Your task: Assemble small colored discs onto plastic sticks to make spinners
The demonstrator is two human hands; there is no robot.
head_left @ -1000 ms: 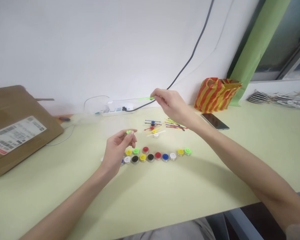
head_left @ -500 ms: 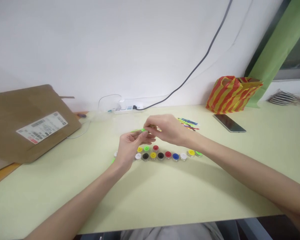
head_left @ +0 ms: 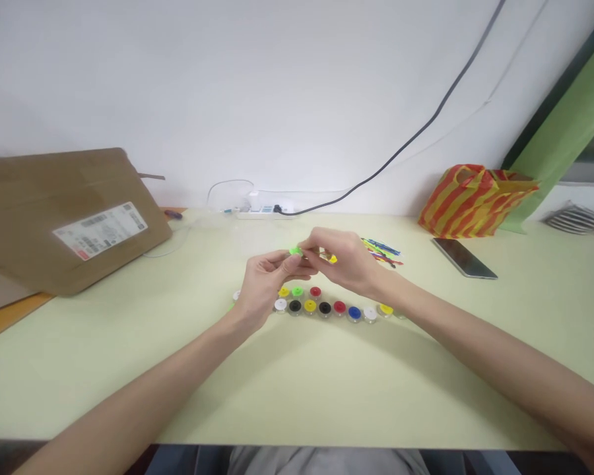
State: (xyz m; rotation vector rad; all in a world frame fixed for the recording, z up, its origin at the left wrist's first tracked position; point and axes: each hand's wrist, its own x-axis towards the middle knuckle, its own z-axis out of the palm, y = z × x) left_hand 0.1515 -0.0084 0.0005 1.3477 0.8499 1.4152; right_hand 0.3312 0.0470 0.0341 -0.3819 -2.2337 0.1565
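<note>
My left hand is closed, pinching a small piece with a bright green round top between thumb and fingers. Touching its right side are the pinched fingertips of my right hand; what lies inside that pinch is mostly hidden. A bit of yellow shows beside the right fingers, and I cannot tell whether it is held. Below both hands, small clear round pots with coloured tops stand in rows on the table, among them a black one, a blue one and a red one. My left hand partly hides the row's left end.
Thin coloured plastic strips lie behind my right hand. A phone and a red-and-yellow striped bag are at the right. A cardboard box stands at the left. A power strip with cables sits against the wall.
The view has shifted, so the scene sits a little differently. Both hands stay together; the green top now faces upward more, and yellow shows by the right fingers.
</note>
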